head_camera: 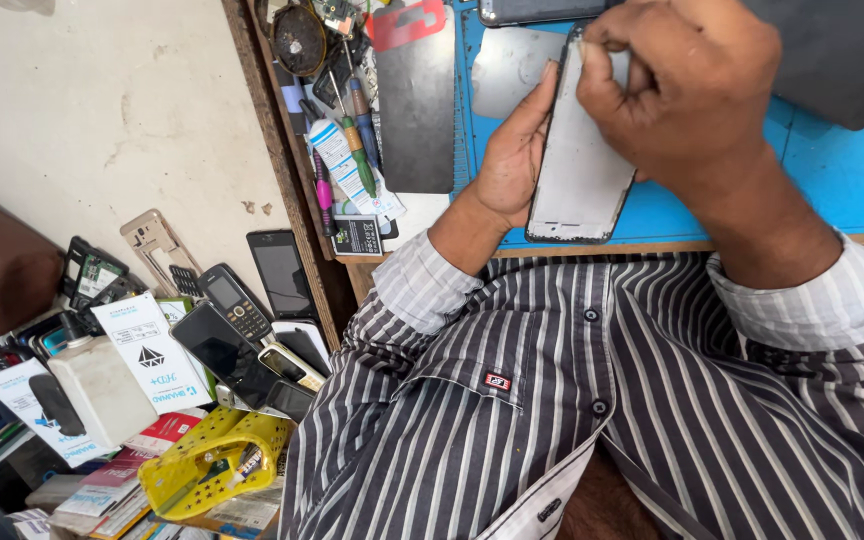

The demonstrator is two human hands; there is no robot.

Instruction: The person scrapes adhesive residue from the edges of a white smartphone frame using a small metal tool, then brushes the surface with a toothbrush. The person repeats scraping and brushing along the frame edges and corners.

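While the left hand (512, 165) cradles the phone frame (580, 170) over the blue mat's (852, 180) near edge, the right hand (687, 85) pinches its top corner. Risk: thin panel flexing, cracking, or slipping off toward the lap.

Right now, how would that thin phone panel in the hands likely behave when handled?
The phone panel looks thin and flat, so probably light and slightly flexible. Its pale, smooth face suggests it is slippery. The left hand cradles one edge while the right hand presses the top, hinting it is fragile.
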